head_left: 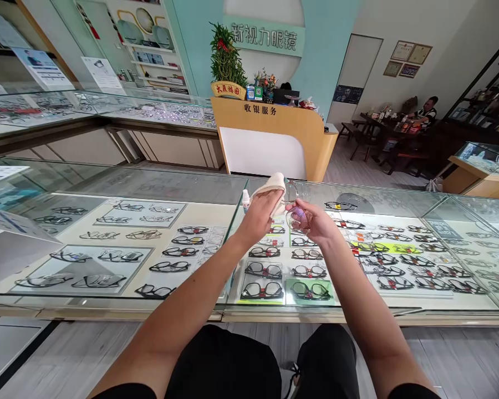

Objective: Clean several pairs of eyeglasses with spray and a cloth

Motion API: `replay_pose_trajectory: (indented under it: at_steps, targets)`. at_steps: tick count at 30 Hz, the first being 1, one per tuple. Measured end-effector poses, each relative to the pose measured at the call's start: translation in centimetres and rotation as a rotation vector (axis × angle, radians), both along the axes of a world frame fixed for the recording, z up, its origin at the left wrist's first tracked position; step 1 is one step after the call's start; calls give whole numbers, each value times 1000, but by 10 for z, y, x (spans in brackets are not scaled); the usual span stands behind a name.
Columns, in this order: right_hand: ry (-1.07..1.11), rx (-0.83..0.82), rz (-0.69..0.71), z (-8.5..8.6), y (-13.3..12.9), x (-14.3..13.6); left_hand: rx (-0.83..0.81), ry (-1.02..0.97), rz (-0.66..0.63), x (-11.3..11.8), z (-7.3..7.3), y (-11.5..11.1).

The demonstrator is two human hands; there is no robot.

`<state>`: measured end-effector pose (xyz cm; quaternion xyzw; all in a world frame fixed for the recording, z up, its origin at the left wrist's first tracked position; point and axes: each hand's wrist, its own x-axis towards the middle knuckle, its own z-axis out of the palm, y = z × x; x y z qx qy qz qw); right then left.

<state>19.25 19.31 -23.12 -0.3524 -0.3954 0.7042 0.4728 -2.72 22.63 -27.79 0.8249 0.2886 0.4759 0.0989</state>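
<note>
My left hand (261,213) presses its fingers together around a soft cream cloth (276,182); my right hand (318,221) pinches round-lensed, purple-sheened glasses (298,219) — held above the clear glass display counter (341,314), nearer its far edge. A small white bottle (245,198) stands beside the cloth. Near the counter's near edge, 1 black-framed pair (303,288) lies on green card (291,298).

Mint wall (330,39) behind wooden counter (274,121), grey plank floor (351,166).

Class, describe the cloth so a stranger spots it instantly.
Find the long glass display counter, then the left hand above it. That hand holds the cloth, right of a small white bottle. Its cream fabric sets it apart from the bottle and the eyeglasses in the right hand.
</note>
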Motion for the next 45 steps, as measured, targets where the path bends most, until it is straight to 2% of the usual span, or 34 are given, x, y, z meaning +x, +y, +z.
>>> replay_pose_trajectory:
  at_steps: [7,11,12,14,17,19,21,24,26,29,33,36,41,45]
  targets:
    - [-86,-54,153,-2,-5,-4,-164,-94,-109,8,18,-9]
    - [-101,2,213,1,-8,-6,-168,-90,-126,9,21,-14]
    - [-121,44,185,2,-9,-6,-157,-106,-123,8,21,-16]
    - [-181,191,31,2,-8,-4,-173,-169,-97,8,19,-17]
    - [-265,446,-244,1,-4,1,-364,-298,-49,10,16,-18]
    - [-308,539,-290,0,-2,3,-492,-344,-57,13,17,-18]
    - [-346,576,-255,-1,0,4,-580,-363,-120,16,19,-18]
    - [-325,560,-174,-7,3,2,-714,-371,-269,21,25,-22]
    - [-268,519,-117,-13,6,1,-779,-372,-325,23,29,-25]
    - [-212,479,-68,-20,9,-3,-794,-367,-311,24,32,-28]
    - [-195,488,-76,-27,10,-7,-793,-390,-285,24,32,-30]
    - [-162,452,-97,-29,10,-7,-823,-401,-336,22,29,-29]
    - [-123,403,-108,-27,10,-6,-995,-423,-487,19,23,-26]
    - [-110,382,-111,-27,9,-8,-995,-452,-457,24,20,-25]
